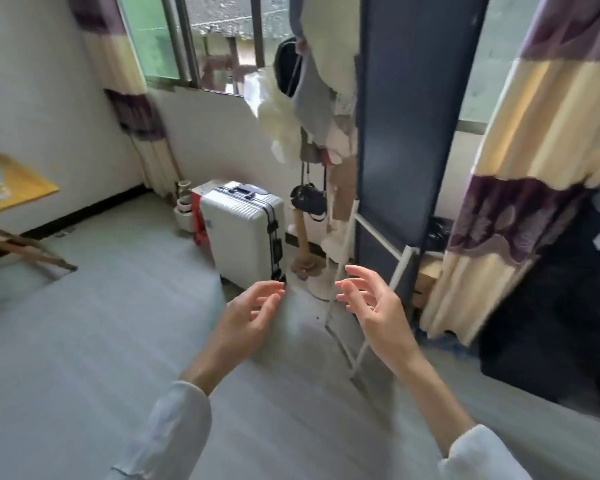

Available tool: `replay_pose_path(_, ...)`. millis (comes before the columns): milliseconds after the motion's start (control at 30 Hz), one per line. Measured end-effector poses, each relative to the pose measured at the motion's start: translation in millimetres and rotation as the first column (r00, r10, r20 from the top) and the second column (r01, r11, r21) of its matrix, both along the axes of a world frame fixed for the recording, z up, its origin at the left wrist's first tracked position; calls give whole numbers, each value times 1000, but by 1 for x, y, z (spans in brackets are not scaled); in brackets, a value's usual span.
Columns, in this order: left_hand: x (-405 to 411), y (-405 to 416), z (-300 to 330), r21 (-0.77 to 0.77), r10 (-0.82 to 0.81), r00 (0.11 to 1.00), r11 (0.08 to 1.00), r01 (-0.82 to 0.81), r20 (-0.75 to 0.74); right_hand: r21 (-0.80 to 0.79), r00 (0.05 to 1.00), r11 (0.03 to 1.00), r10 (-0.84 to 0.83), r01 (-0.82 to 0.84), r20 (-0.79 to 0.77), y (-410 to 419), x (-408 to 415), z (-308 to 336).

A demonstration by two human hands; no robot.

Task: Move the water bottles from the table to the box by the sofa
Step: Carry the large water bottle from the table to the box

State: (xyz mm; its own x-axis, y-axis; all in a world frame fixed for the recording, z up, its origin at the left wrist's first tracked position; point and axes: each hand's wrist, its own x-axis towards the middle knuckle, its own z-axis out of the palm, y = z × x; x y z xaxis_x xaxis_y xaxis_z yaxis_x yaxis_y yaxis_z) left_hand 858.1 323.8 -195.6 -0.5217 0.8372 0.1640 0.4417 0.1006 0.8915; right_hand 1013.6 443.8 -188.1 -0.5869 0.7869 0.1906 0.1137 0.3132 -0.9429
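Hands empty: left hand (253, 315), right hand (371, 303), fingers loosely spread. Yellow wooden table (21, 190) far left; left hand nearer. Blurred blue-clear shapes on its near edge possibly bottles.

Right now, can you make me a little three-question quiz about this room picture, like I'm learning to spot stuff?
1. True or false: both hands are holding a water bottle.
2. What stands on the floor under the window? A) a bicycle B) a white suitcase C) a fish tank
3. Fill in: the wooden table is at the ____ edge of the picture.

Key:
1. False. The left hand and the right hand are open and hold nothing.
2. B, the white suitcase.
3. Left. The wooden table sits there, with something blue and blurry on it.
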Motion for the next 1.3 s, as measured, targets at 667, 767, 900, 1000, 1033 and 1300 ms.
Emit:
replay_pose_path(667, -359, -87, 5, 12, 692, 722, 722, -692, -12, 28, 755, 756, 654, -654, -49, -7, -480, 7)
replay_pose_path(767, -407, -91, 2, 19, 735, 678, 678, -735, 3, 22, 706, 707, 707, -707, -28, -12, -542, 4)
replay_pose_path(900, -478, -100, -8, 32, 774, 631, 630, -776, 45, 7, 650, 650, 760, -760, -8, -20, -624, -7)
replay_pose_path(1000, -539, -107, -21, 28, 793, 606, 605, -796, 67, -14, 629, 629, 777, -777, -9, -25, -689, -17)
replay_pose_path(1033, -562, -110, -25, 25, 795, 603, 602, -798, 68, -13, 628, 628, 778, -778, -8, -26, -713, -20)
replay_pose_path(1300, -759, -139, -25, 22, 815, 576, 576, -817, 63, 50, 620, 619, 785, -784, -4, -51, -928, -6)
